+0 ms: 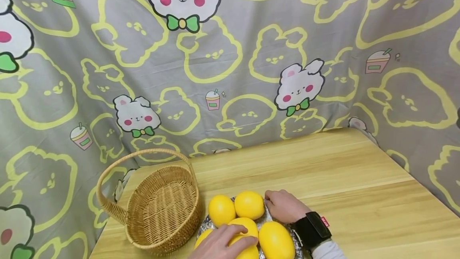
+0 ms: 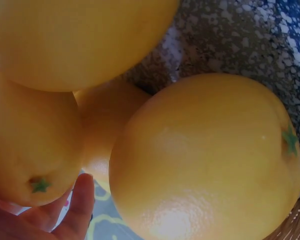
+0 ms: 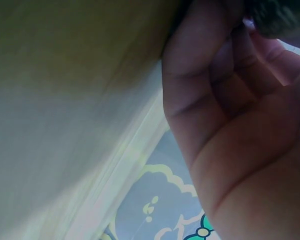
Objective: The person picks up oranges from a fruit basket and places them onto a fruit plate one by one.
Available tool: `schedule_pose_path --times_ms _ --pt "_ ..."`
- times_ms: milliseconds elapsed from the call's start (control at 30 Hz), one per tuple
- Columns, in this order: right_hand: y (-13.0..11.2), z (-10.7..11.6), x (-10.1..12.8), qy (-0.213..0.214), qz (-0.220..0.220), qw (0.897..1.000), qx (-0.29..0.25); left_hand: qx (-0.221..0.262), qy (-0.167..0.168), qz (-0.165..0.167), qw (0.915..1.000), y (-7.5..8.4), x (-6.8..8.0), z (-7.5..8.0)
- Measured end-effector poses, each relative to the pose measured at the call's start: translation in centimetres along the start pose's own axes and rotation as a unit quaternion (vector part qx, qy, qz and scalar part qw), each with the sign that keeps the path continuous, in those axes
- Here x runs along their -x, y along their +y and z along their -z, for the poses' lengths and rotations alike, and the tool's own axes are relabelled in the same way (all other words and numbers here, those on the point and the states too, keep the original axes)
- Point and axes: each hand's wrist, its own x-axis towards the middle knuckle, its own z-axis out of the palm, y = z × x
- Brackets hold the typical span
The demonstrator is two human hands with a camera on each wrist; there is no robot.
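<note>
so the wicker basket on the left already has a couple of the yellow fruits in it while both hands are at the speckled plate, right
Not quite: the wicker basket holds nothing, as the head view shows. All the yellow fruits are piled on the speckled plate, with the left hand on one fruit and the right hand at the plate's edge.

**Curled fingers at a dark rim**

The right hand [image 3: 240, 130] fills the right side, fingers [image 3: 200, 55] curled toward a dark speckled edge [image 3: 280, 17] at top. A blurred pale wooden surface [image 3: 65, 100] spreads left; grey cloth with yellow outlines [image 3: 155, 210] shows below
</note>
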Motion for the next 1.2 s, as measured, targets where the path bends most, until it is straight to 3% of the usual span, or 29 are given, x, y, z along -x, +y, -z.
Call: schedule_pose_path --times_ms 500,867,1067,1200 --pt "0.0 -0.1 -0.1 0.000 0.011 1.000 0.004 -0.027 0.019 0.013 0.9994 0.3 0.2 -0.2" --pt "0.3 -0.1 0.1 -0.004 0.004 1.000 -0.003 -0.027 0.001 0.012 0.9996 0.0 0.4 -0.2" --pt "1.1 0.1 0.5 -0.003 0.006 1.000 -0.001 0.032 0.002 0.018 0.9993 -0.8 0.4 -0.7" --pt "2.3 0.4 0.4 -0.003 0.015 1.000 0.004 0.068 -0.036 0.069 0.9946 -1.4 -0.1 -0.6"
